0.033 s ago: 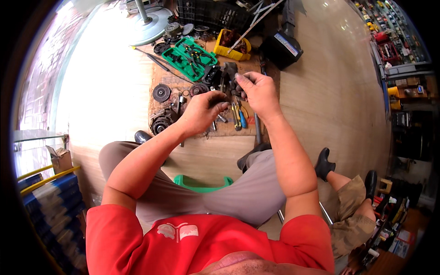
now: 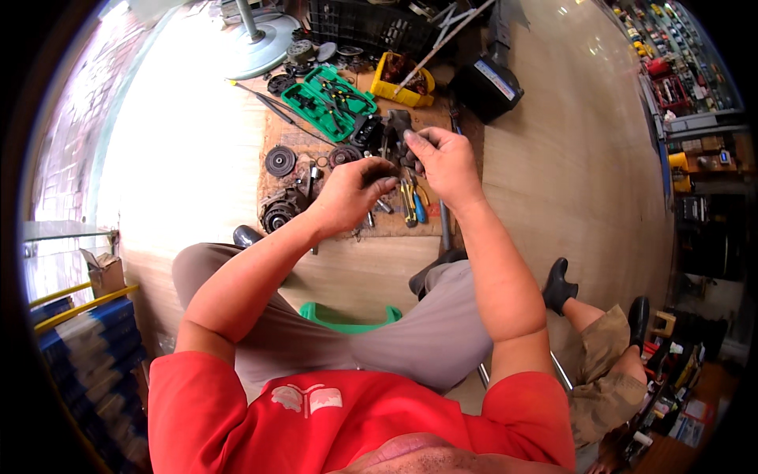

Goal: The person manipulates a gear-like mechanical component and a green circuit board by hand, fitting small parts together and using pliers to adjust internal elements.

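Note:
My left hand [image 2: 349, 195] is raised over a brown work board, its fingers curled and the thumb drawn in toward them. To its right, my right hand [image 2: 448, 166] has thumb and fingers pinched together. Anything in either hand is too small or hidden to name. The fingertips are darkened with grime. Just beyond them stands a dark greasy machine part [image 2: 395, 130], partly covered by my right hand. Below my fingers lie a blue-handled screwdriver [image 2: 419, 212] and a yellow-and-black-handled tool [image 2: 408, 209]. A round geared part [image 2: 279, 215] is left of my left hand.
A green tool case [image 2: 328, 103] lies open at the board's far side, with a yellow bin [image 2: 403, 81] beside it. A black box [image 2: 487, 87] stands at the far right. Left are a dark disc [image 2: 280, 160] and a stand's round base [image 2: 264, 55]. Another person's legs [image 2: 608, 347] are at right.
The whole view has shifted very slightly. Both hands keep nearly the same pose and place.

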`<state>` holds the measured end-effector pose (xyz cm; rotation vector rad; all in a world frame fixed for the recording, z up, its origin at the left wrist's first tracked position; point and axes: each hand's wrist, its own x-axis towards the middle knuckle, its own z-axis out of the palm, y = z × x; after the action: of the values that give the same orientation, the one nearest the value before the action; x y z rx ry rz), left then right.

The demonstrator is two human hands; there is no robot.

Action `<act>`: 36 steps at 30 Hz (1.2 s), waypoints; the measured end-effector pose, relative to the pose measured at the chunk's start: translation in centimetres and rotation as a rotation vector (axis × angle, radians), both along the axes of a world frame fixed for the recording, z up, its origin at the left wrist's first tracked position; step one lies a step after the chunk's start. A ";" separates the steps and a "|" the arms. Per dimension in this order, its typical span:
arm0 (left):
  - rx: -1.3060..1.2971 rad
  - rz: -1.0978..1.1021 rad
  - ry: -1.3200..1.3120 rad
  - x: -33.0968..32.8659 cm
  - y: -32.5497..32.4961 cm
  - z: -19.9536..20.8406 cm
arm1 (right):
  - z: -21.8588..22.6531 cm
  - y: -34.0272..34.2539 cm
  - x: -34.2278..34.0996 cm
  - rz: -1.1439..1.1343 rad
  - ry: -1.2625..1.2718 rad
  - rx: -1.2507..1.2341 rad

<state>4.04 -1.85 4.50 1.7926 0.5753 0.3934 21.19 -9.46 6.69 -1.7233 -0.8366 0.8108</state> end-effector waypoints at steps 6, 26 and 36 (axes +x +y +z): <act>-0.010 0.046 0.020 -1.1 0.4 0.8 | 0.5 0.3 -2.3 0.127 -0.177 -0.007; 0.061 0.066 -0.064 -2.2 0.7 -0.3 | 0.9 0.6 -2.9 0.162 0.062 0.021; 0.082 0.032 -0.015 -1.8 0.7 -0.3 | 1.0 0.0 -2.2 0.193 0.019 0.049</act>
<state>2.21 -1.16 4.15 1.8596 0.5850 0.4576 19.03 -9.51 7.70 -1.6060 -1.0128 0.9264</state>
